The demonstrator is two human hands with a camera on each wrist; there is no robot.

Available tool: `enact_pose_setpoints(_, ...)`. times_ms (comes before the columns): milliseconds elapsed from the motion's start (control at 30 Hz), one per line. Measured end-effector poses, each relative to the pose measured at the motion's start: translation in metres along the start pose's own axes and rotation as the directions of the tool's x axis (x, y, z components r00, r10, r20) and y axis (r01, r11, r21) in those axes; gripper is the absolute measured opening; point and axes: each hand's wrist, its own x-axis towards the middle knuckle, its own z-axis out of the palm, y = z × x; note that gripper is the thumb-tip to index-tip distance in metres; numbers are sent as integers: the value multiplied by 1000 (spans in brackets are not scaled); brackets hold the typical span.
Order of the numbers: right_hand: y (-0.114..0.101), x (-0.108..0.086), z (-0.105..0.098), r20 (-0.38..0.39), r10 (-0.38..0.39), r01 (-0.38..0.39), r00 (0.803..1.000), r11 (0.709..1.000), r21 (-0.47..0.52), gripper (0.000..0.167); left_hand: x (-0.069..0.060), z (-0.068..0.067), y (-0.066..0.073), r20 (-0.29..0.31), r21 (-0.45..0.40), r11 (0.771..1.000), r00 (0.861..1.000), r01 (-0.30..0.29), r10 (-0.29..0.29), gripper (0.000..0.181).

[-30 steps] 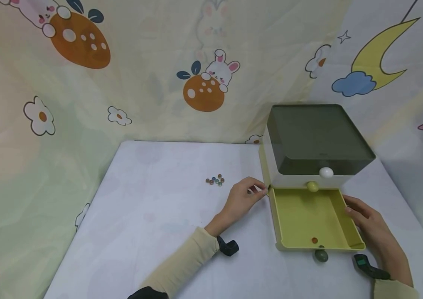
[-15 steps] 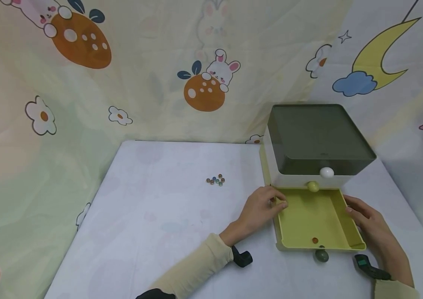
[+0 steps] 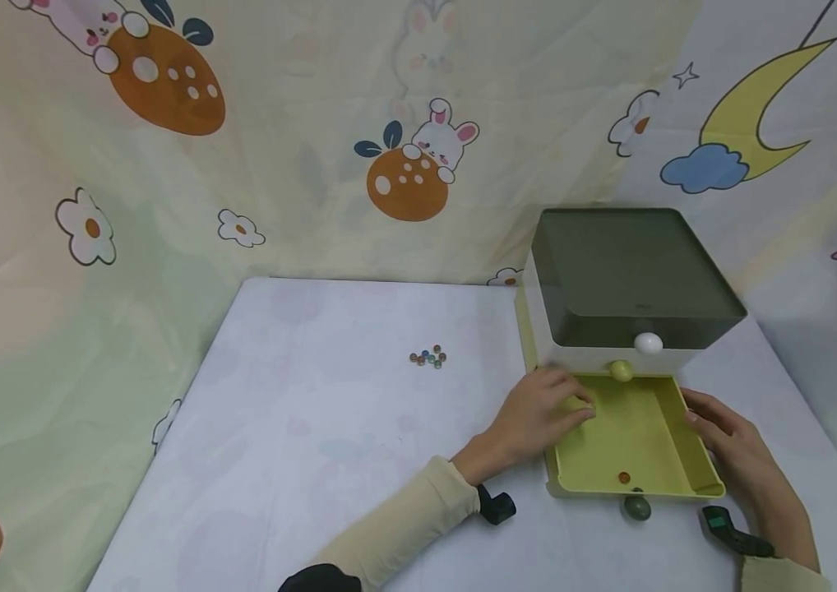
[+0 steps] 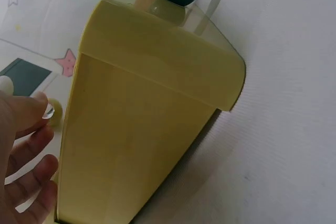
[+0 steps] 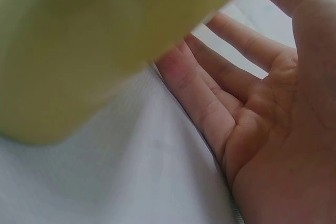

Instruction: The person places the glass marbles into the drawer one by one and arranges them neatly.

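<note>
My left hand (image 3: 544,411) is over the left part of a pulled-out yellow-green drawer (image 3: 611,436). In the left wrist view, its thumb and index finger pinch a small clear glass marble (image 4: 48,111); the other fingers are loosely bent. An orange-brown marble (image 3: 624,477) lies inside the drawer near its front wall. My right hand (image 3: 740,448) holds the drawer's right wall, thumb at the rim and fingers along the outside. In the right wrist view, the blurred drawer (image 5: 79,61) hides those fingertips. A dark green round knob (image 3: 637,507) sits on the drawer's front.
Several small coloured marbles (image 3: 428,357) lie grouped on the white tabletop (image 3: 330,427), left of the drawer box. The box has a dark green top (image 3: 640,263), a white knob (image 3: 648,343) and a yellow-green knob (image 3: 621,371). A patterned cloth (image 3: 300,148) hangs behind.
My left hand has moved right, from the drawer's back left corner to over its inside. My right hand, the drawer and the orange-brown marble stay in place.
</note>
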Motion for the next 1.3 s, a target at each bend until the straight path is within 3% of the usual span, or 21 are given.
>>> enact_pose_setpoints(167, 1, 1, 0, -6, 25, -26, 1000, 999, -42, 63, 9, 7, 2, 104, 91, 995, 994, -50, 40, 16)
enact_pose_setpoints(367, 1, 2, 1, -9, 25, -25, 1000, 998, -51, 63, 19, 11, 8, 246, 142, 988, 969, -60, 24, 20)
enact_pose_setpoints(567, 0, 1, 2, -9, 7, -7, 1000, 999, -38, 61, 25, 15, 10, 284, 131, 991, 958, -9, -29, 17)
enact_pose_setpoints(700, -1, 1, 2, -10, 7, -7, 1000, 999, -51, 62, 28, 18, 11, 323, 174, 985, 945, -6, -51, 17)
enact_pose_setpoints(933, 0, 1, 0, -9, 20, -20, 1000, 999, -42, 61, 31, 25, 12, 393, 296, 953, 917, -64, -61, 15)
enact_pose_setpoints(1300, 0, 1, 0, -6, 18, -18, 1000, 999, -29, 61, 33, 28, 18, 459, 417, 907, 875, -58, -155, 12)
